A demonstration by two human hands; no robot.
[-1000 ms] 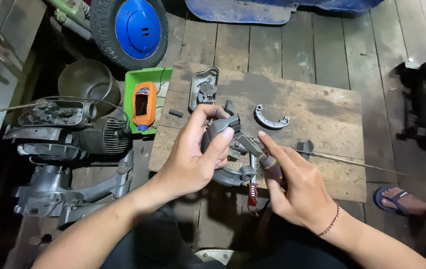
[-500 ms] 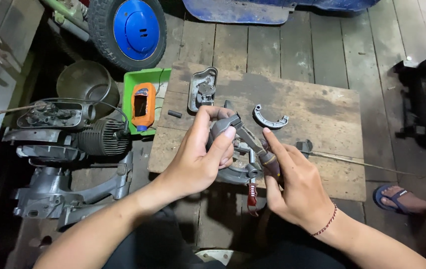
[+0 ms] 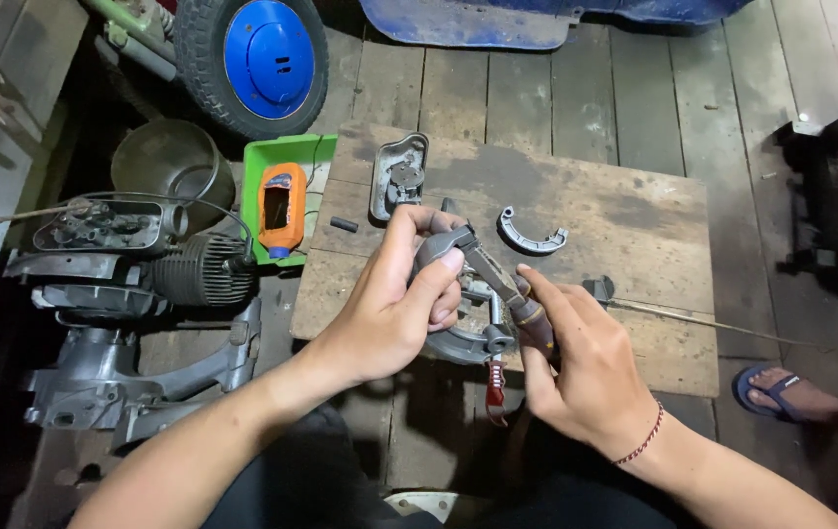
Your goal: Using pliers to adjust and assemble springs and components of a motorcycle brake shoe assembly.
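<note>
Pliers (image 3: 492, 279) are clamped in the right hand (image 3: 586, 367), long axis slanting up-left onto the grey metal part (image 3: 458, 338), which is gripped by left hand (image 3: 394, 313) fingers above the tabletop (image 3: 635, 225).

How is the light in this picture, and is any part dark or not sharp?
Head view: the wooden board and both hands, left hand and right hand, are evenly lit and sharp; the left edge around the engine and the bottom edge fall into deep shadow.
</note>
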